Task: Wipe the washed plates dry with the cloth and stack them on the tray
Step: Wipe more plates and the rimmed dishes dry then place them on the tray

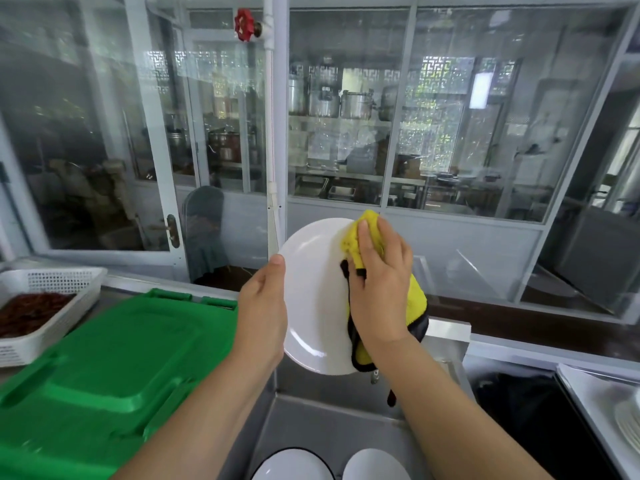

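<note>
Your left hand is gripping a white plate by its left rim, thumb lying over the edge near the top and the fingers hidden behind; the grip is closed on the rim. You are holding the plate tilted up on edge, face toward you, above the steel sink. Your right hand is pressing a yellow cloth against the right side of the plate's face. The fingers are lying fairly straight over the cloth, spread flat rather than curled round it, so the grip there is open and pressing. The rest of the cloth, with its dark edging, is hanging down behind your wrist past the plate's lower rim.

Below the plate, two more white plates are lying in the sink at the bottom edge of the view, well apart from the one you are holding. To your left a green lid is covering the worktop right up to the sink's edge, and a white basket with dark red contents is sitting beyond it. At the far right a stack of plates is resting on a tray, only partly in view. A glass partition is standing behind the sink, with open room between it and the plate.
</note>
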A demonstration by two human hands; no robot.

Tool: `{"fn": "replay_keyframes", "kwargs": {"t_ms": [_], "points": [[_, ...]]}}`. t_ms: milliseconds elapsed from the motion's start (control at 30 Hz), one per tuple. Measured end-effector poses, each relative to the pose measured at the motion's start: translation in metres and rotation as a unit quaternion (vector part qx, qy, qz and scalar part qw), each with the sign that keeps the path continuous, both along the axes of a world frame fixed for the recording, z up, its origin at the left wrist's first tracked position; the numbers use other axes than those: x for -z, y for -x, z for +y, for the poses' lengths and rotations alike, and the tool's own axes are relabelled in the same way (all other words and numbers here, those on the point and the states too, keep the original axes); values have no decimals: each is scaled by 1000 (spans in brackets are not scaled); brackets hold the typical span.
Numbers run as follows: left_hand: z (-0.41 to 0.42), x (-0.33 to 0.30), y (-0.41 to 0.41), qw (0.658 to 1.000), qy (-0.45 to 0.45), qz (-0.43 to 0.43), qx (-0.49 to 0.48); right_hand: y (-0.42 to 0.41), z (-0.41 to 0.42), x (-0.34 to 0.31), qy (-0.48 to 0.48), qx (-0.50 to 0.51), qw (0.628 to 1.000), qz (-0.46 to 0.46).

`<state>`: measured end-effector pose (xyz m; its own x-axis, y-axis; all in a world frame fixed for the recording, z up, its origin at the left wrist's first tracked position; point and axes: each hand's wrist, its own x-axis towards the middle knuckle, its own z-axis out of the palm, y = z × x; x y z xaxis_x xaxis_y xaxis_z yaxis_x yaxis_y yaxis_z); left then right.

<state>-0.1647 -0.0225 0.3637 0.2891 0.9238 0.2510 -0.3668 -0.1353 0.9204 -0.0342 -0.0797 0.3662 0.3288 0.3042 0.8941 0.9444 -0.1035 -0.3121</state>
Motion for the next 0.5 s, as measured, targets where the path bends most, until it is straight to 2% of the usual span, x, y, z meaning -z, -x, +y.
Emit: {"fn": "replay_keyframes", "kwargs": {"t_ms": [133,300,400,500], "points": [[0,-7,-8,1000,20,-11,4,21,-1,4,42,-82,994,-59],[8,-13,-12,999,17,-31,0,29,-14,28,108,-162,967,-164],[14,-14,-10,1000,16,-15,-6,4,-30,34,132,-153,957,-208],[15,-15,-10,1000,-5,11,-11,-22,-41,30,116,-84,975,-170]]}}
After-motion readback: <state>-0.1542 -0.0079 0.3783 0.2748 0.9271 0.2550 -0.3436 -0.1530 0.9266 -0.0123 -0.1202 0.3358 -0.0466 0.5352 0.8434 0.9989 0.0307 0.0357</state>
